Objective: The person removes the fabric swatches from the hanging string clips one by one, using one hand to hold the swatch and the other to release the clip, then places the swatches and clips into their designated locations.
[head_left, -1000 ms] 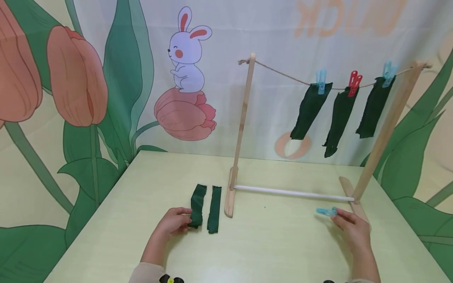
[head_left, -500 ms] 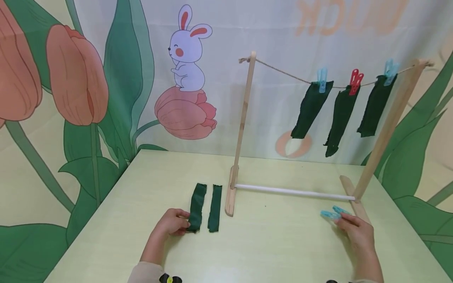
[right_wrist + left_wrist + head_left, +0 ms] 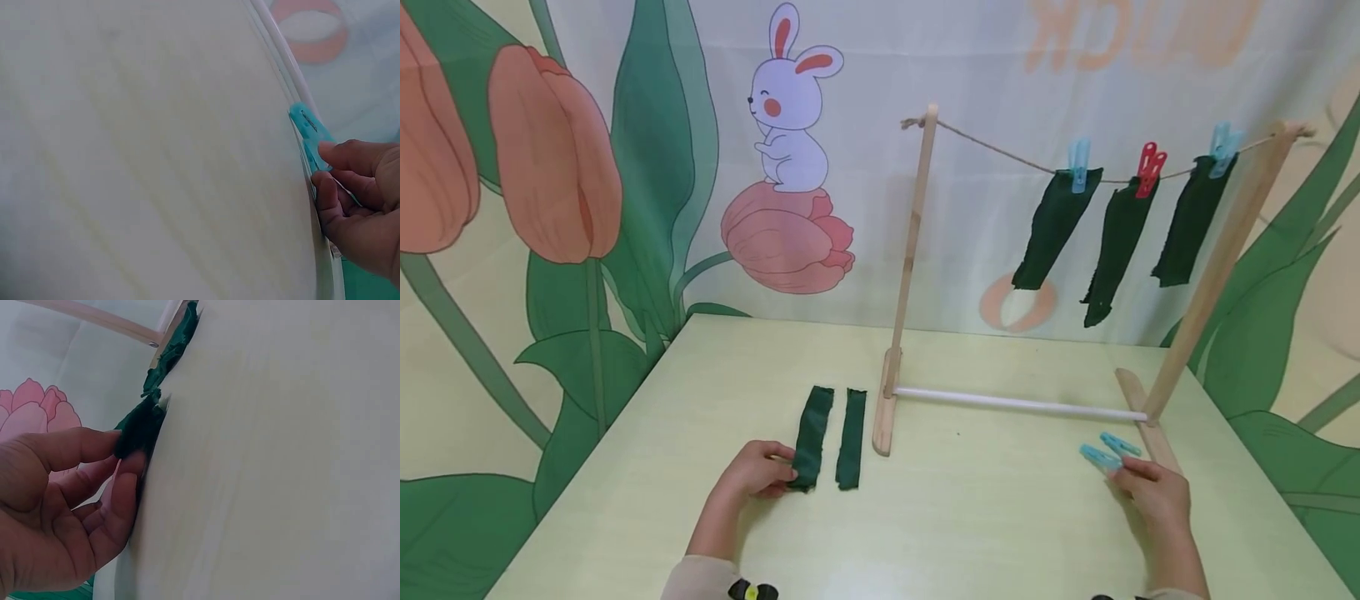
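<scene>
A dark green cloth strip (image 3: 812,433) lies on the table, its near left edge pinched by my left hand (image 3: 756,468). In the left wrist view, the thumb and a finger hold a fold of this cloth (image 3: 140,425). A second green strip (image 3: 851,439) lies just to its right, untouched. My right hand (image 3: 1157,496) pinches one end of a light blue clothespin (image 3: 1097,456) low over the table. Right behind it is another light blue clothespin (image 3: 1122,443). The right wrist view shows my thumb on a clothespin (image 3: 309,125); the other fingers curl below.
A wooden drying rack stands behind, with a left post (image 3: 913,242), a right post (image 3: 1217,283) and a white bottom bar (image 3: 1015,402). Three green strips hang from its string (image 3: 992,152) by two blue clothespins and one red clothespin (image 3: 1149,171). A printed curtain (image 3: 865,75) backs the table.
My left hand has drawn the left strip slightly left and toward me, and it now lies flatter. Over at the right, the two clothespins have come apart, with one still in my right hand.
</scene>
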A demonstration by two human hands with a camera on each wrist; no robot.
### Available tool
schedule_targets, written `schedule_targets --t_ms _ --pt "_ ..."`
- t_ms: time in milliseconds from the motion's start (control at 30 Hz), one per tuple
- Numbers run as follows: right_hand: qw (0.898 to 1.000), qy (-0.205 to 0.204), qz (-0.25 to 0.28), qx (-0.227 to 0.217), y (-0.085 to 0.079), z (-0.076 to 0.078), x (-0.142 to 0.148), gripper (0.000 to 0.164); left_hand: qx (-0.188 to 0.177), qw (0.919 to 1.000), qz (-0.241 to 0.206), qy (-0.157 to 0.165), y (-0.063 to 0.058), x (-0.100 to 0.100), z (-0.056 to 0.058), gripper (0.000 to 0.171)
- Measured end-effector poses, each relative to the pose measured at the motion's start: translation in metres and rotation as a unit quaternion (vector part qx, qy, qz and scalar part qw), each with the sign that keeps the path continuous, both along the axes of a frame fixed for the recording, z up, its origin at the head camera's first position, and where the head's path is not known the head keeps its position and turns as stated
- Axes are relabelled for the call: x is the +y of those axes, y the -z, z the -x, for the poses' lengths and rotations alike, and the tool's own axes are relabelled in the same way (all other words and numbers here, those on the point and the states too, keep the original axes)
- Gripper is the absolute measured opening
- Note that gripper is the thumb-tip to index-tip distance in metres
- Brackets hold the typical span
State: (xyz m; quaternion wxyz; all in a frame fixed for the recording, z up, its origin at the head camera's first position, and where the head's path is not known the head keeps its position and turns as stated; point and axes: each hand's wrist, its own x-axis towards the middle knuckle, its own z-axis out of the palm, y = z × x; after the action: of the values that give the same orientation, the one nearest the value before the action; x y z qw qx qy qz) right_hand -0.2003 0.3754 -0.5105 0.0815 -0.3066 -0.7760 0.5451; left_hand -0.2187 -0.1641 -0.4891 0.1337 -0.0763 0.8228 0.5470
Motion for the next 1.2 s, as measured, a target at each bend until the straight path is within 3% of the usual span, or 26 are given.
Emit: schedule_targets --t_ms 133,367,600,800,1033,1200 --pt "0.999 0.007 -0.029 -0.014 0.0 0.001 -0.001 0.039 0.01 0.9999 -0.011 0.004 -0.002 -0.001 -0.002 0.029" --pt "1.0 -0.015 -0.008 -0.023 -0.011 -0.008 -0.003 0.044 0.027 0.9987 -0.033 -0.029 -0.011 -0.002 -0.007 0.028" --pt "0.994 -0.098 -0.03 0.05 -0.032 -0.014 -0.013 0.053 0.036 0.9975 -0.045 -0.04 -0.02 0.0 -0.006 0.029" --pt "0.989 -0.119 -0.009 0.086 -0.049 -0.01 -0.024 0.053 0.059 0.9962 -0.053 -0.034 -0.026 0.009 -0.004 0.03" --pt "0.981 -0.133 -0.017 0.137 -0.074 -0.007 -0.032 0.042 0.063 0.9962 -0.057 -0.019 -0.032 0.02 0.001 0.032" --pt "0.979 -0.151 -0.034 0.13 -0.095 -0.001 -0.039 0.054 0.065 0.9947 -0.079 -0.005 -0.039 0.03 0.007 0.032"
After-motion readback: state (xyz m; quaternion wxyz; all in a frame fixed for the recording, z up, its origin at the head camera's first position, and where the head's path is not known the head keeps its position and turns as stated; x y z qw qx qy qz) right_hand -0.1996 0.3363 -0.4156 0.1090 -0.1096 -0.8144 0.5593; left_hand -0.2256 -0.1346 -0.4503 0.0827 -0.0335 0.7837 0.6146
